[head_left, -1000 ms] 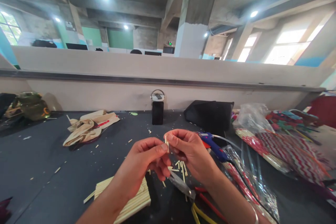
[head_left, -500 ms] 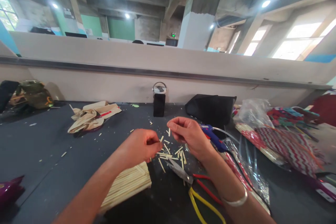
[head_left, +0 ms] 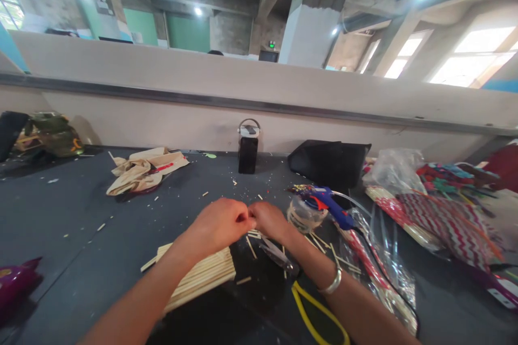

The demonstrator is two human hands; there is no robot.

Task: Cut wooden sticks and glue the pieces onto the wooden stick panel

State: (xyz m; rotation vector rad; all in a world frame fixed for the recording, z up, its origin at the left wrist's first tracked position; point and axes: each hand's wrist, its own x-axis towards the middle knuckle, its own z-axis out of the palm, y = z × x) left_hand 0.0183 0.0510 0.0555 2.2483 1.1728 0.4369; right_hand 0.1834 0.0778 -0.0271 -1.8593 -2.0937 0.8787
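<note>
My left hand [head_left: 220,225] and my right hand [head_left: 269,220] meet fingertip to fingertip over the middle of the table. Both are closed in a pinch; whatever lies between the fingers is hidden. Under my left wrist lies a flat panel of pale wooden sticks [head_left: 208,275] placed side by side. Just below my right hand is a pair of pliers [head_left: 279,259] with a yellow handle [head_left: 301,312], partly covered by my right forearm. Short cut stick pieces [head_left: 251,248] lie beneath the hands and beside the pliers.
A blue glue gun [head_left: 334,209] rests by a clear round container [head_left: 303,214] right of my hands. Behind stand a black device [head_left: 247,155] and a black pouch [head_left: 329,163]. Crumpled beige cloth [head_left: 140,172] lies left, plastic-wrapped packs [head_left: 421,221] right.
My right hand has come down and left to meet my left hand, which has stayed nearly in place. The clear container, hidden before, now shows. The view has tilted slightly downward.
</note>
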